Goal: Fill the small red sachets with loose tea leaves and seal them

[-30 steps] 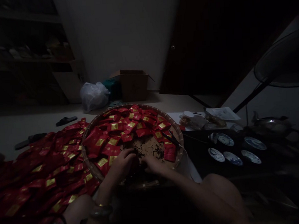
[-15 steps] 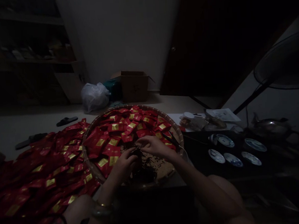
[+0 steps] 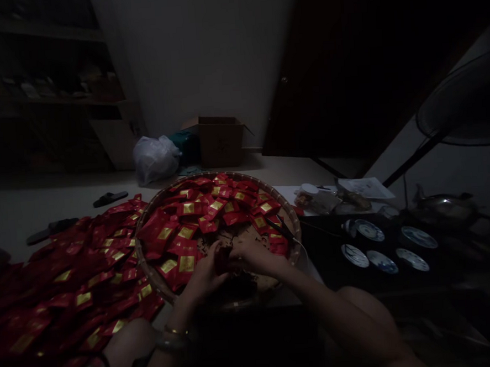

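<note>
A round woven bamboo tray stands before me, holding many red packets with gold labels and dark loose leaves, like tea. Over its near part, my left hand is curled round a small dark red packet, thumb toward me. My right hand meets it from the right with bent fingers close against the packet. What its fingertips hold is hidden in the dim light. A thin dark tool leans on the tray's right side.
Red packets are heaped on the floor at left, near slippers. Small patterned dishes and a kettle stand at right. A plastic bag and cardboard box lie beyond; a fan stands right.
My right hand has come down and toward me, beside the left. My left hand has turned more upright, and the dark red packet now shows between the hands.
</note>
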`<state>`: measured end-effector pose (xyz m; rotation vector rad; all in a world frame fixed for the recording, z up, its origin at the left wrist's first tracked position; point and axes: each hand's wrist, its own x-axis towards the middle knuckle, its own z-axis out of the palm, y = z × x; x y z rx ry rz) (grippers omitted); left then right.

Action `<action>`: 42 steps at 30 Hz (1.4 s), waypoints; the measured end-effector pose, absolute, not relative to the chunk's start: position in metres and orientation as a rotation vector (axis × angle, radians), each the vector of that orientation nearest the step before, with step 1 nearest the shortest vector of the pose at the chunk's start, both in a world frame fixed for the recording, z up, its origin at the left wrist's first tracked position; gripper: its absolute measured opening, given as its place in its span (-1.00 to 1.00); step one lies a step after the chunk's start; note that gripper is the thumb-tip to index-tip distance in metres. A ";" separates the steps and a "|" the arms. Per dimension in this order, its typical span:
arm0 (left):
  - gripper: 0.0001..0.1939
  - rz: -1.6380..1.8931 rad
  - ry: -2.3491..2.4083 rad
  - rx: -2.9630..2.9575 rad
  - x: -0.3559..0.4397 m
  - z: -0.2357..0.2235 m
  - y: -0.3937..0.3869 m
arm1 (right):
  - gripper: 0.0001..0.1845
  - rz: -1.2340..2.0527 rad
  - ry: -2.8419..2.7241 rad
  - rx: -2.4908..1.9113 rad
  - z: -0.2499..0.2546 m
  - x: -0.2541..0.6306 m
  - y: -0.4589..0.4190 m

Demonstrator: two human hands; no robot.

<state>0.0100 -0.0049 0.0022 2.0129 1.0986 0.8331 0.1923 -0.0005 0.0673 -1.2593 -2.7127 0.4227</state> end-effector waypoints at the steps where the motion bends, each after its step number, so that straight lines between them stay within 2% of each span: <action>1: -0.28 0.820 1.128 1.989 0.012 0.002 -0.005 | -0.87 0.431 -2.659 -1.289 0.069 0.194 -0.001; 5: -0.57 0.822 1.117 1.948 0.016 0.002 -0.006 | -0.79 0.507 -2.542 -1.291 0.075 0.198 -0.003; 7: -0.63 0.835 1.071 1.960 0.016 0.001 -0.007 | -0.78 0.498 -2.579 -1.283 0.075 0.198 -0.002; 9: -0.62 0.852 1.047 1.962 0.017 -0.001 -0.009 | -0.80 0.501 -2.632 -1.296 0.072 0.196 0.000; 14: -0.43 0.843 1.034 1.829 0.019 -0.004 -0.009 | -0.62 0.595 -2.394 -1.297 0.063 0.196 0.011; 19: -0.81 0.584 1.109 1.635 0.018 0.003 -0.006 | -0.45 0.871 -2.056 -1.260 0.056 0.203 0.021; 23: -0.89 0.523 1.099 1.596 0.020 0.011 -0.008 | -0.41 1.052 -1.938 -1.216 0.055 0.205 0.020; 26: -0.89 0.568 1.167 1.655 0.021 0.014 -0.008 | -0.45 0.987 -2.088 -1.211 0.069 0.205 0.013; 30: -0.84 0.624 1.165 1.510 0.020 0.013 -0.007 | -0.78 0.795 -2.546 -0.972 0.103 0.209 0.008; 37: -0.78 0.617 1.006 1.359 0.015 0.016 -0.006 | -0.79 0.742 -2.759 -0.795 0.127 0.215 0.025; 42: -0.78 0.685 1.091 1.473 0.014 0.011 -0.002 | -0.77 0.566 -2.754 -0.924 0.120 0.210 0.021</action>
